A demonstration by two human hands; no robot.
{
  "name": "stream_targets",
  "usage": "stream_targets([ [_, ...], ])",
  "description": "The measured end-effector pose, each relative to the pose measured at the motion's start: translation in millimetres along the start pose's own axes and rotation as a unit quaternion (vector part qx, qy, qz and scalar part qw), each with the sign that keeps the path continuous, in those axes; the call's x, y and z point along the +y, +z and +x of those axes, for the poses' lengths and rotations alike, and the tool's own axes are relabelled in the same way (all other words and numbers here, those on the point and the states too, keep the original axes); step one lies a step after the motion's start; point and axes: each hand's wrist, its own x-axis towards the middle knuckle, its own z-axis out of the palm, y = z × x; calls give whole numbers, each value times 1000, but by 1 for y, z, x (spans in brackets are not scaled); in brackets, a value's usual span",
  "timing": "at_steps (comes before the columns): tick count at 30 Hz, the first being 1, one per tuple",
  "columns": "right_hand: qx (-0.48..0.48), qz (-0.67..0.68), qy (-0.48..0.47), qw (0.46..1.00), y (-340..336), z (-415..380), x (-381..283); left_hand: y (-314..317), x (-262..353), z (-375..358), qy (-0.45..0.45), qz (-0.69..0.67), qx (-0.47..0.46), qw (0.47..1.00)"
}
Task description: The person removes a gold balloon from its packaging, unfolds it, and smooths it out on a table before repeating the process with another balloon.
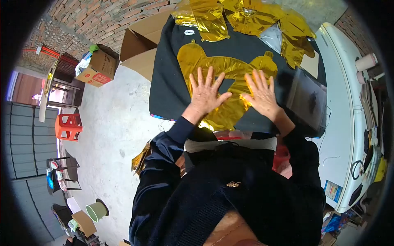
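A flat gold foil sheet [230,67] with rounded lobes lies on the black-covered table [166,92]. My left hand [205,95] rests palm down on its left part, fingers spread. On the right part of the foil lies my right hand [262,96], also palm down with its fingers apart. A dark gap in the foil shows between the two hands. More gold foil pieces [246,18] are heaped at the far edge, beside a small white item [189,32].
A clear plastic box or sheet [308,96] sits at the table's right. An open cardboard box [141,45] stands beyond its left corner. On the floor to the left are a red stool [69,127], another carton [98,69] and a green bucket [97,211].
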Motion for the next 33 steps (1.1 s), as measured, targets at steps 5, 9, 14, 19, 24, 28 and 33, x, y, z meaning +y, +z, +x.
stream_targets([
  [5,-3,0,-5,1000,-17,3,17,4,19,1,-18,-11,14,1000],
  [9,69,-18,-45,996,-38,36,20,-9,11,10,-23,-33,-1,999],
  [14,192,-9,-131,973,-31,132,14,-21,-24,47,-14,-33,21,999],
  [19,226,-32,-179,957,10,226,13,6,-63,81,-15,-57,-21,998],
  [24,228,15,-192,954,30,262,12,20,-83,108,-19,-90,-26,995],
  [28,227,40,-171,958,29,268,12,26,-89,133,-32,-98,-7,995],
  [33,263,156,-105,946,27,274,11,36,-89,155,-37,-123,36,991],
])
